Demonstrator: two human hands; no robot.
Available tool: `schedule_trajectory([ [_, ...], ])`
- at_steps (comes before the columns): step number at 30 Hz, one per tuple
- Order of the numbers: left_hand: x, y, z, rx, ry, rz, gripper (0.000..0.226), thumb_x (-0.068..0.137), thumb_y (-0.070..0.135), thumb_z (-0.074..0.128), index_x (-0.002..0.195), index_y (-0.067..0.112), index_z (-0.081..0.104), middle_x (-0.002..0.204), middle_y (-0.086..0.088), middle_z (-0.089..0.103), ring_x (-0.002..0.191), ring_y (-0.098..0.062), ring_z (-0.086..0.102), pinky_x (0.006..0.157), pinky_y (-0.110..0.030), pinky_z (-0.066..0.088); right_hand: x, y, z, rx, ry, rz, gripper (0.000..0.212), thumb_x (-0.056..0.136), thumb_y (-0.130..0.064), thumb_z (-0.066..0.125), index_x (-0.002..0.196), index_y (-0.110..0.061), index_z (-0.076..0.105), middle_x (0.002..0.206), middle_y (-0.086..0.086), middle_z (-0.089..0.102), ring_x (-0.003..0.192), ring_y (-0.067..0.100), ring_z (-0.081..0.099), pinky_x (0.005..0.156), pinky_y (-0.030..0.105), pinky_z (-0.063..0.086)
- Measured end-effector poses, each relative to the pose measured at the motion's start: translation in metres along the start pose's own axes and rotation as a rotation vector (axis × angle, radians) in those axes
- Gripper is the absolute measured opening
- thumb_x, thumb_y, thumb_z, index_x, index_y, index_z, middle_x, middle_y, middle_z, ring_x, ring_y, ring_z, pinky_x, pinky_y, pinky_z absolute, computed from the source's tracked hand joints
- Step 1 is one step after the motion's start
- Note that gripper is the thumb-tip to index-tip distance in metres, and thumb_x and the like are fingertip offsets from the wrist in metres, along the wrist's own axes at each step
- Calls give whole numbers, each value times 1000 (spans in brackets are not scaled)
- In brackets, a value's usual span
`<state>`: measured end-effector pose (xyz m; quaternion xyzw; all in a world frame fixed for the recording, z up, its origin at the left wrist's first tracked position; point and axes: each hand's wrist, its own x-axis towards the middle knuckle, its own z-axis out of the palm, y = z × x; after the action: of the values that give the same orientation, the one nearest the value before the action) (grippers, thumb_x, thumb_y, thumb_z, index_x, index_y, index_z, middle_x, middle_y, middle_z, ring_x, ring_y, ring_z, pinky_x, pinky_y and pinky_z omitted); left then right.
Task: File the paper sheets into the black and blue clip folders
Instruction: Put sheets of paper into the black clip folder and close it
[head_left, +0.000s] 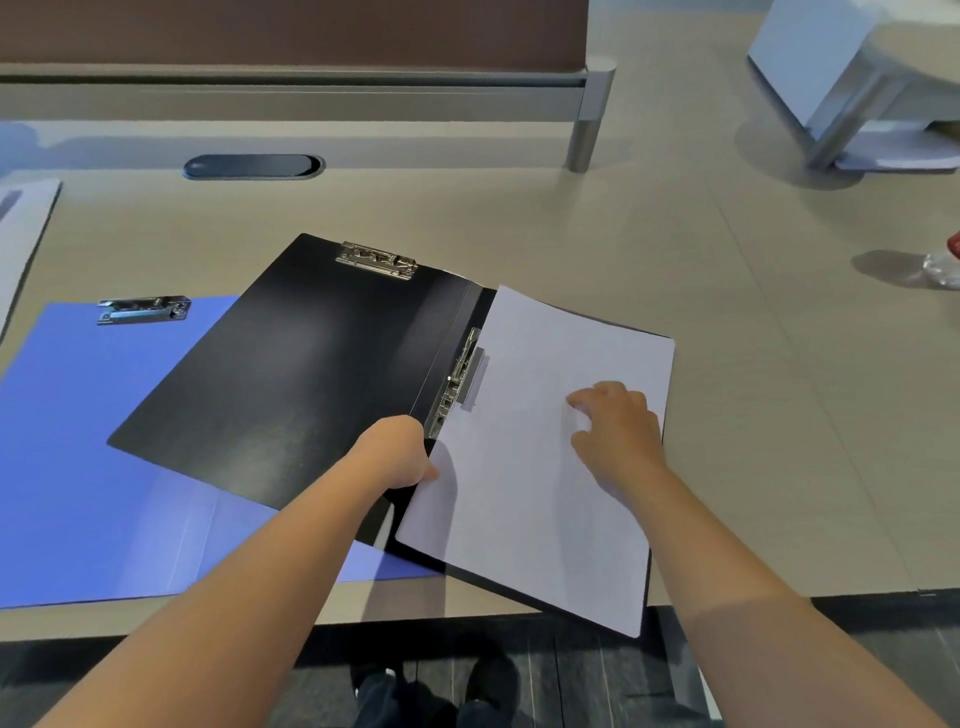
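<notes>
The black clip folder (291, 374) lies open on the desk, partly over the open blue clip folder (88, 457). White paper sheets (530, 499) rest on the black folder's right half, their left edge beside the spine clip (460, 379). My left hand (400, 452) pinches the sheets' left edge near the spine. My right hand (615, 426) presses down on the sheets with curled fingers. A second metal clip (376, 260) sits at the black folder's top edge, and the blue folder has its own clip (143, 309).
More white paper (23, 228) lies at the far left edge. A dark oval cable port (253, 167) is set in the desk behind the folders. A plastic bottle (945, 265) stands at the right edge. The black folder's corner overhangs the desk's near edge (156, 621).
</notes>
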<state>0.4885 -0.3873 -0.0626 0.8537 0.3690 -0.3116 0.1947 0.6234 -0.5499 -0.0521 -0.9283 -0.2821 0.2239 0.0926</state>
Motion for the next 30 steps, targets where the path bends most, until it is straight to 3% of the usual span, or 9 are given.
schedule_trajectory([
  [4, 2, 2, -6, 59, -26, 5, 38, 84, 24, 57, 52, 12, 39, 56, -1, 39, 52, -15, 39, 67, -29, 40, 3, -21, 3, -80, -38, 57, 72, 78, -57, 55, 139, -27, 35, 146, 6, 30, 133, 28, 28, 107, 38, 27],
  [9, 9, 4, -30, -7, 29, 32, 28, 82, 29, 60, 62, 13, 49, 64, -1, 48, 73, -22, 54, 69, -29, 44, 8, -37, 3, -84, -98, 62, 78, 78, -51, 59, 143, -26, 26, 152, 9, 21, 138, 30, 22, 109, 40, 24],
  [11, 17, 5, -39, -248, 222, 118, 16, 88, 23, 55, 90, 8, 58, 82, -4, 59, 84, -21, 56, 75, -29, 45, 9, -38, 2, -81, -121, 63, 77, 79, -46, 58, 145, -30, 22, 154, 8, 18, 139, 30, 19, 111, 40, 23],
  [13, 25, 12, -47, -501, 372, 202, 26, 92, 17, 48, 116, 7, 54, 113, -8, 62, 103, -23, 57, 84, -26, 42, 9, -40, 2, -70, -130, 68, 76, 80, -41, 56, 146, -32, 20, 154, 8, 16, 140, 30, 18, 111, 40, 22],
  [16, 35, 24, -53, -697, 332, 253, 37, 95, 13, 43, 131, 7, 44, 137, -8, 52, 126, -22, 49, 100, -27, 38, 10, -41, 3, -38, -139, 77, 76, 80, -38, 55, 146, -34, 18, 157, 7, 11, 142, 29, 14, 113, 39, 20],
  [19, 42, 32, -56, -818, 234, 245, 43, 96, 13, 40, 138, 6, 36, 144, -9, 46, 133, -23, 43, 107, -31, 34, 11, -41, 3, -22, -141, 83, 77, 79, -38, 56, 146, -35, 18, 158, 7, 9, 143, 29, 13, 114, 39, 18],
  [25, 46, 36, -63, -962, 236, 197, 40, 97, 16, 38, 136, 7, 41, 136, -10, 51, 122, -21, 49, 101, -33, 37, 12, -41, 5, 7, -147, 99, 78, 80, -37, 57, 147, -35, 16, 160, 7, 5, 145, 29, 7, 116, 40, 15],
  [28, 38, 26, -63, -1108, 230, 215, 27, 95, 17, 41, 112, 9, 59, 94, -3, 64, 85, -9, 57, 91, -28, 38, 11, -41, 5, 23, -147, 101, 79, 79, -36, 57, 147, -35, 16, 160, 7, 3, 146, 29, 5, 117, 40, 13],
  [30, 32, 11, -62, -1015, 148, 296, 14, 91, 15, 50, 89, 17, 64, 79, 3, 61, 77, -8, 56, 90, -27, 41, 10, -42, 4, 30, -151, 106, 80, 79, -35, 56, 147, -35, 15, 160, 7, 2, 146, 29, 5, 117, 40, 12],
])
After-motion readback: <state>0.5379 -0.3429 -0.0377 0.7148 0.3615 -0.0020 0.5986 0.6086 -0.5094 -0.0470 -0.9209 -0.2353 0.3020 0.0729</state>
